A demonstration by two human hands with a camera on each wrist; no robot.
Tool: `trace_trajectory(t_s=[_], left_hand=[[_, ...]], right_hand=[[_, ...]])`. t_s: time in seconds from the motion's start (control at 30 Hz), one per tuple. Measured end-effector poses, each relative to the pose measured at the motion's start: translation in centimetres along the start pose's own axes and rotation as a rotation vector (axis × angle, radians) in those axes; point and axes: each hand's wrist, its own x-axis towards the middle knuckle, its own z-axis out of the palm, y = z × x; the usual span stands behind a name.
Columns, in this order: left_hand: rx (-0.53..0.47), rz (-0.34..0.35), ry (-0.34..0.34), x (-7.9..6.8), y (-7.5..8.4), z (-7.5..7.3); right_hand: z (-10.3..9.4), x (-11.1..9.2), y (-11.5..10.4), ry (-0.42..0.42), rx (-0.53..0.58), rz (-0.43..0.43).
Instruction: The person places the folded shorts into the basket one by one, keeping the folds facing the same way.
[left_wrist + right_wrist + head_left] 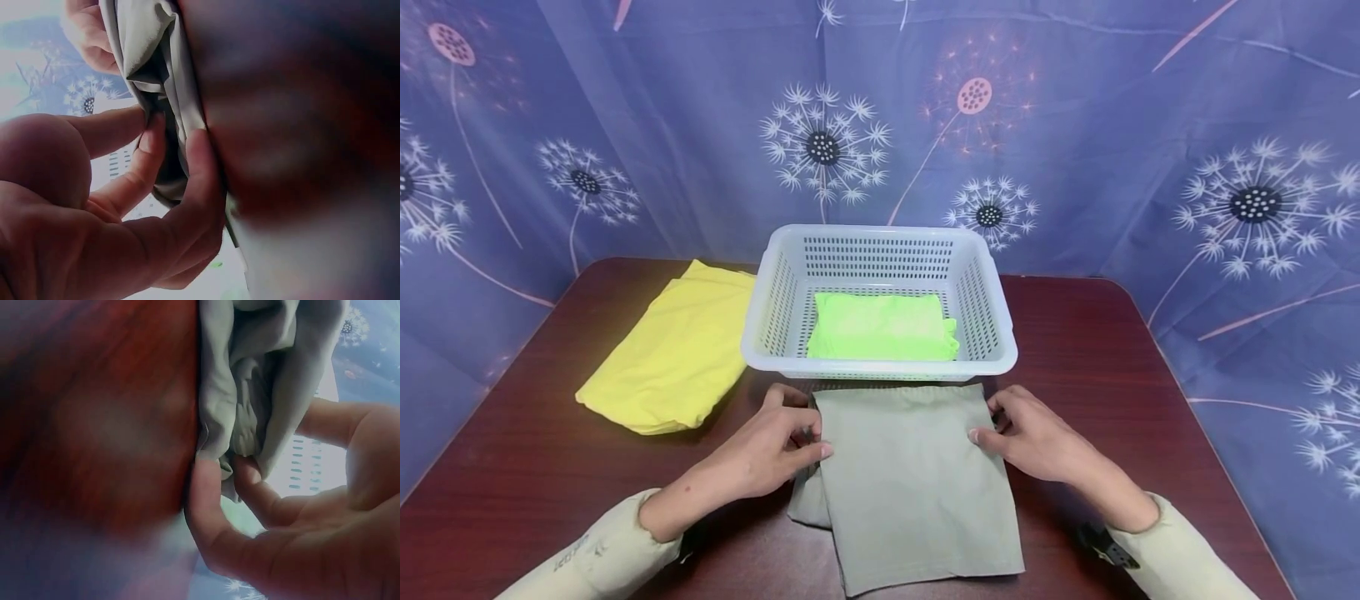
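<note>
1 folded grey-green cloth (917, 483), 1 white slotted basket (880, 367).
Cloth between my left hand (775, 454) and right hand (1037, 437), each pinching an edge.

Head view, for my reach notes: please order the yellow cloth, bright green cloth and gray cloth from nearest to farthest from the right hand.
1. Gray cloth, its right edge pinched by the right hand.
2. Bright green cloth, inside the white basket.
3. Yellow cloth, left of the basket.
</note>
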Motion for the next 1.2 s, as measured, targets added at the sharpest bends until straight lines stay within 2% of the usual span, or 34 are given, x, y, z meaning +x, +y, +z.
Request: trace_trajectory(t_s=[0.2,0.43,0.6,0.83,1.07,1.2], left_hand=[[0.046,0.029,0.026,0.1,-0.1,-0.3],[-0.045,0.029,0.026,0.2,-0.2,-0.4],[-0.074,0.010,0.031,0.2,-0.1,-0.2],[-0.097,-0.062,0.033,0.2,0.2,-0.2],[-0.231,-0.131,-0.009,0.2,0.1,-0.4],[-0.285,-0.198,-0.008,0.2,0.2,-0.4]], right_hand=[[0.1,0.1,-0.3,-0.011,0.049,0.052],[0.3,0.1,-0.4,-0.012,0.128,0.045],[0.6,0.0,-0.5,0.000,0.214,0.060],[0.8,-0.3,-0.8,0.002,0.334,0.092],[0.9,-0.4,-0.9,-0.001,0.397,0.081],[1.1,-0.5,-0.9,-0.004,0.456,0.107]])
